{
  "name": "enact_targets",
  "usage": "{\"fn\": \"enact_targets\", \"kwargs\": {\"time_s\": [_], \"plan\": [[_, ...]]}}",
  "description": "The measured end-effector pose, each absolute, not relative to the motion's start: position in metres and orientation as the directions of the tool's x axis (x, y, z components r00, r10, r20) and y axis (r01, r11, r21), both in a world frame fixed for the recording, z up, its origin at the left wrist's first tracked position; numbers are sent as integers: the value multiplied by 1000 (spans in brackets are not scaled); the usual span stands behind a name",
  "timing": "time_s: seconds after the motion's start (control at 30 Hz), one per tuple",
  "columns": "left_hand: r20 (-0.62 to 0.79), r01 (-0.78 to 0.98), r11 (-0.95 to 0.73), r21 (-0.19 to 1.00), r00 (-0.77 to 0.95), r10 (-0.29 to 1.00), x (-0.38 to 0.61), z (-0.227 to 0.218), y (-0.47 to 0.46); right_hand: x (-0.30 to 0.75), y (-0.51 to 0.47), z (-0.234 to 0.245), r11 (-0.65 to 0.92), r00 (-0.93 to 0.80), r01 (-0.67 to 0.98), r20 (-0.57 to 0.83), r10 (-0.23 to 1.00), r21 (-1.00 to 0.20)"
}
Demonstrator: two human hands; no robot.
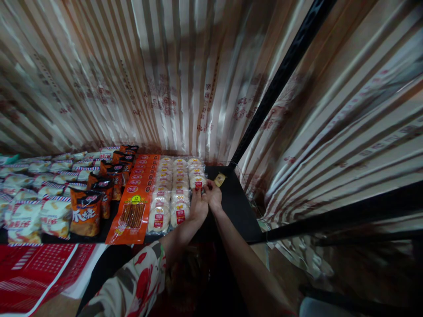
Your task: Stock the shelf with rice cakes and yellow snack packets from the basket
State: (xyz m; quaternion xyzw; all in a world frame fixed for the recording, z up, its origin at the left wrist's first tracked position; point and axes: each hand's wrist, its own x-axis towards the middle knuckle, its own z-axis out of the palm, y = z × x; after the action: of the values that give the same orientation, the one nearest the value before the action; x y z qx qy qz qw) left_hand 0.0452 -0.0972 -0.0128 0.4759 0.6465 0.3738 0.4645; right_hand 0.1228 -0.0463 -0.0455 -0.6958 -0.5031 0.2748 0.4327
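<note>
A flat, round, white cake in clear film with a red label (pixel 198 184) stands at the front end of the rightmost of three rows of similar film-wrapped white cakes (pixel 160 218), on a black shelf (pixel 239 215). The left hand (pixel 198 210) has its fingers on the cake's lower edge; whether its thumb closes behind cannot be told. The right hand (pixel 213 196) appears to pinch the wrapper's right edge between thumb and fingertips.

The rightmost row stops further back than the two beside it. Slick film could let the cake slip or tilt if the pinch takes only loose wrapper, and too firm a backward push might make the packs behind ride up or fan sideways. The left forearm runs close by the middle row's front pack, so a low elbow or the white-and-red floral sleeve (pixel 140 275) could nudge that pack, or the long orange packets of brown sticks (pixel 130 213), over the shelf's front edge. A small yellowish object (pixel 220 178) lies near the right fingers, where a sideways sweep might catch it.
</note>
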Motion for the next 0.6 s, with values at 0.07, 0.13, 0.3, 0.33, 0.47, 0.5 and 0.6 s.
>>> {"fn": "enact_targets", "kwargs": {"time_s": [0.07,0.13,0.3,0.33,0.47,0.5,0.6], "plan": [[-252,284,276,918,-118,961,46,-11,-96,122,-45,-45,-108,339,490,75,938,-865],[-253,297,278,913,-122,960,46,-11,-95,120,-44,-44,-106,340,518,91,936,-849],[-246,322,280,904,-144,959,48,-15,-90,118,-42,-41,-113,323,554,88,942,-825],[-246,319,282,905,-148,958,48,-17,-88,118,-42,-42,-106,315,556,90,945,-824],[-246,304,281,910,-149,958,48,-23,-85,118,-44,-47,-59,284,551,121,951,-832],[-244,301,279,912,-150,958,48,-24,-84,117,-45,-48,-39,281,550,141,949,-835],[-213,267,254,930,-173,962,49,-30,-82,115,-50,-54,18,283,557,210,936,-830]]}}
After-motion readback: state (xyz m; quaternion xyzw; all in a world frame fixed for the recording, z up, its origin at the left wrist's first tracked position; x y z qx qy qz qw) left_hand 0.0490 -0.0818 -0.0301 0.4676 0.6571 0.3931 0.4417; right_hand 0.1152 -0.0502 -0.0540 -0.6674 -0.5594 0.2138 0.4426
